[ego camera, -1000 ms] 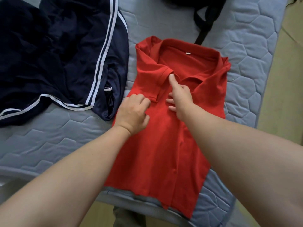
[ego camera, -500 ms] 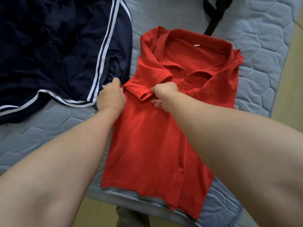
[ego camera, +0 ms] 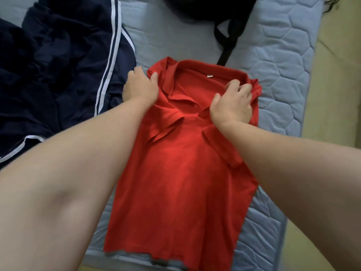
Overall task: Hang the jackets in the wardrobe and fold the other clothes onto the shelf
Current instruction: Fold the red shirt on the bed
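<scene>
A red polo shirt lies face up on the grey quilted mattress, both sleeves folded in over its front and its collar towards the far side. My left hand grips the shirt's left shoulder, thumb on top beside the collar. At the right shoulder, my right hand holds the fabric with curled fingers. To the left a navy jacket with white stripes lies spread and crumpled on the mattress.
A black bag with a strap sits at the far edge of the mattress behind the shirt. Bare floor runs along the mattress's right side and under its near edge.
Both hands have moved from the folded left sleeve at the chest up and apart to the two shoulders. The shirt now lies lower and larger in view.
</scene>
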`<state>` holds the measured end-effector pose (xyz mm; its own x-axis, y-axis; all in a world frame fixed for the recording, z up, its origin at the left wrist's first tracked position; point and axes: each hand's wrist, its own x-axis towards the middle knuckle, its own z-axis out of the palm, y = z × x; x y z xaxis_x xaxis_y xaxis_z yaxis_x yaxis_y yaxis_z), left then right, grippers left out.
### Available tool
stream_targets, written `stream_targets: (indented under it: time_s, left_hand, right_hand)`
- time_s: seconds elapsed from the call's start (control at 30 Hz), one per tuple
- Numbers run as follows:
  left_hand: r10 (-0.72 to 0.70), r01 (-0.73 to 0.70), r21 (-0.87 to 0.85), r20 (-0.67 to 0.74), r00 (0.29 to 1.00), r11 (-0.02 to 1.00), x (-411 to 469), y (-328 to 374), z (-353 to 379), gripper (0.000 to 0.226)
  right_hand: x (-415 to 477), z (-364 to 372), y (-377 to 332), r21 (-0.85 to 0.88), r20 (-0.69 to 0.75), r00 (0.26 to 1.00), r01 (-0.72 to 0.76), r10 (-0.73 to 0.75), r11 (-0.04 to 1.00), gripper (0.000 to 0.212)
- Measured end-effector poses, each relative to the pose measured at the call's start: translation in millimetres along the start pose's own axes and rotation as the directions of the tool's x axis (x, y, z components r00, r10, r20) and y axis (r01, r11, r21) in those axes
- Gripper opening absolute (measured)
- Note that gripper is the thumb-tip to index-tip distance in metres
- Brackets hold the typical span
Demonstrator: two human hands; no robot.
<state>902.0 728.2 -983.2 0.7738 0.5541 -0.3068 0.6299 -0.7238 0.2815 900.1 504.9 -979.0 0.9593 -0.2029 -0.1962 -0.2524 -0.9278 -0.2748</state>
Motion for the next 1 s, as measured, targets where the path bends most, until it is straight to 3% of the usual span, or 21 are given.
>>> stream_targets:
  time_s: [0.1, 0.17, 0.33, 0.4, 0.5, 0.63, 0.83, 1.0]
  left_hand:
    - [-0.078, 0.073, 0.077, 0.075, 0.994, 0.994, 28.1, 16.8, -0.5, 0.046]
    - [-0.065, 0.051, 0.158, 0.086, 0.994, 0.986, 37.3, 21.8, -2.1, 0.038]
    - [-0.054, 0.010, 0.246, 0.172, 0.984, 0.969, 40.1, 23.1, -2.7, 0.032]
    - [-0.075, 0.032, 0.229, 0.183, 0.980, 0.973, 38.0, 22.7, -2.7, 0.024]
    - [-0.106, 0.079, 0.179, 0.148, 0.983, 0.981, 39.2, 23.2, 0.0, 0.019]
    - [-0.159, 0.163, -0.034, 0.106, 0.982, 0.986, 44.1, 25.5, 3.3, 0.027]
    - [-0.204, 0.216, -0.157, 0.087, 0.975, 0.964, 58.6, 23.8, 0.9, 0.035]
    - [-0.193, 0.221, -0.233, 0.138, 0.971, 0.947, 58.6, 22.2, 5.9, 0.060]
  right_hand:
    - [42.3, -7.8, 27.8, -0.167, -0.085, 0.993, -0.093, 0.079, 0.982, 0.044]
    - [65.9, -11.1, 37.9, -0.164, -0.077, 0.979, -0.197, 0.187, 0.967, 0.049]
    - [94.2, -8.2, 52.5, 0.011, 0.280, 0.864, -0.438, 0.418, 0.899, 0.065]
    - [94.1, -8.5, 54.9, 0.114, 0.289, 0.855, -0.478, 0.431, 0.871, 0.068]
    - [92.3, -10.1, 61.8, 0.168, 0.249, 0.869, -0.473, 0.428, 0.865, 0.060]
    - [90.2, -11.3, 65.3, 0.070, 0.253, 0.893, -0.402, 0.373, 0.913, 0.032]
    - [116.5, -28.1, 73.6, 0.078, -0.019, 0.938, -0.344, 0.346, 0.936, 0.027]
    - [110.2, -26.6, 73.6, 0.132, 0.109, 0.940, -0.335, 0.322, 0.933, 0.030]
